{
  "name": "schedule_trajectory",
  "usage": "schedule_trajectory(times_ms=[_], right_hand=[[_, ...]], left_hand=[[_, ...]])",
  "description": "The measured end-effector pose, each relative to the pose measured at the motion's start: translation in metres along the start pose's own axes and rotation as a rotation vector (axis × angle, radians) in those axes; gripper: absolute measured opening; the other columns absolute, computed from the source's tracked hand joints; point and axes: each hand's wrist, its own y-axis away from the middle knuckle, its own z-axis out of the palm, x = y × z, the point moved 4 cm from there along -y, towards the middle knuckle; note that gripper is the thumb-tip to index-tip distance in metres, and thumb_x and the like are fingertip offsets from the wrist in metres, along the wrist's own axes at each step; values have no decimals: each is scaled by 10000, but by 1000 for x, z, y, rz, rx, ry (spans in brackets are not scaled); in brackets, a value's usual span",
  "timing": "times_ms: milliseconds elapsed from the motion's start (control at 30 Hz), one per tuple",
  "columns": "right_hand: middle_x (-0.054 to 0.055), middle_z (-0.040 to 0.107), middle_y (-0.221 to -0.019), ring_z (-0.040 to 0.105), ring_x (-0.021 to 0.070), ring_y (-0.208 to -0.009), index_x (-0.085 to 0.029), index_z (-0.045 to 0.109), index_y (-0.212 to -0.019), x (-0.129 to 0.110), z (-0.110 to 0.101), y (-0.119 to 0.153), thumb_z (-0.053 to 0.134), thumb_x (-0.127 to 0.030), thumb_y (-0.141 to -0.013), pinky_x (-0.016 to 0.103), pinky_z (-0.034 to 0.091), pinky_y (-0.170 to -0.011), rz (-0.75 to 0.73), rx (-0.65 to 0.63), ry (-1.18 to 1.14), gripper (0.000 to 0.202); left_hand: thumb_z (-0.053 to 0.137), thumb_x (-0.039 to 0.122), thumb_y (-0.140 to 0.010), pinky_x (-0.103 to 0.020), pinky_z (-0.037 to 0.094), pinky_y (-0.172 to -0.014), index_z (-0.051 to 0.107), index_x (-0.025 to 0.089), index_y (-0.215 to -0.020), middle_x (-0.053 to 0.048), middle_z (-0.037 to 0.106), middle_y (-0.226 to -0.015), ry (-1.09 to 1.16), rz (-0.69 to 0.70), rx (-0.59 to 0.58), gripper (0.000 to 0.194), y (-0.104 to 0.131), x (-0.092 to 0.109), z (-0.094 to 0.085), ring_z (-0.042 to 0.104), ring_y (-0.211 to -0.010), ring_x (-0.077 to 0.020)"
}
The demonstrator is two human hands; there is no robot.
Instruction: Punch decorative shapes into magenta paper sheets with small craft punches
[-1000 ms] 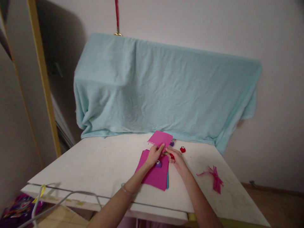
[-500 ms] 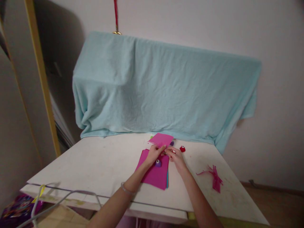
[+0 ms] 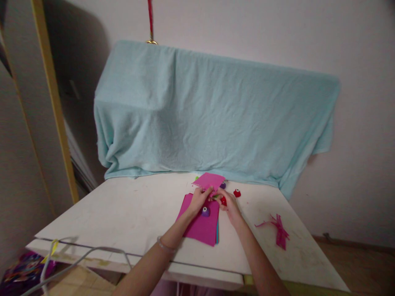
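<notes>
A pink sheet with a cut lower edge is pinched in my left hand, above a stack of magenta paper with a blue edge at its right. My right hand is closed beside it, with its fingertips near the sheet's lower right edge; small green and red bits show at its fingers, too small to name surely. On the stack sits a purple piece with an eye-like white spot. A similar purple piece and a red one lie behind my hands.
Magenta paper scraps lie at the right of the white table. A light blue cloth hangs behind it. A grey cable crosses the front left edge. A bit of green shows at the back edge.
The fingers of my right hand have shifted and bent, and more red and green now shows at them. The pink sheet has barely moved; my left hand stays on it.
</notes>
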Motion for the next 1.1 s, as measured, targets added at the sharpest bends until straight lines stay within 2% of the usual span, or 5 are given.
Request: schedule_trajectory(times_ms=[133,367,533,667,1100], right_hand=[[-46,457,-454,186,48,-318,-159,661,-776,0,-3,-2,500,-586,-752,225,115,-363,45,-12,-125,457],[-15,534,-535,243,75,-357,-168,680,-860,0,-14,-5,486,-435,-715,238,196,-391,-51,24,-185,361],[18,642,-760,494,127,-547,-213,675,-946,-1,-15,-10,598,-358,-718,235,342,-471,-180,110,-265,282],[23,665,-928,594,167,-791,-242,672,-954,-1,-11,-10,715,-342,-698,264,450,-645,-215,146,-281,278],[64,692,-887,645,193,-808,-179,684,-827,-2,-9,-6,786,-376,-683,315,510,-730,-181,159,-291,265]], left_hand=[[522,608,-812,-246,391,-553,582,143,-582,-12,555,-523,-20,8,39,522,3,4,-1,515,-512,-128],[473,618,-838,-267,401,-586,585,147,-574,-20,549,-520,-65,48,71,551,2,3,-4,518,-522,-144],[484,630,-824,-252,329,-523,540,156,-543,4,491,-487,-174,23,223,554,-2,-7,-13,453,-490,-127],[486,623,-825,-241,314,-518,532,155,-554,12,481,-498,-192,40,249,542,-2,-7,-16,443,-497,-122],[572,561,-788,-227,245,-483,512,162,-554,30,444,-490,-191,111,235,467,1,6,-9,366,-488,-101]])
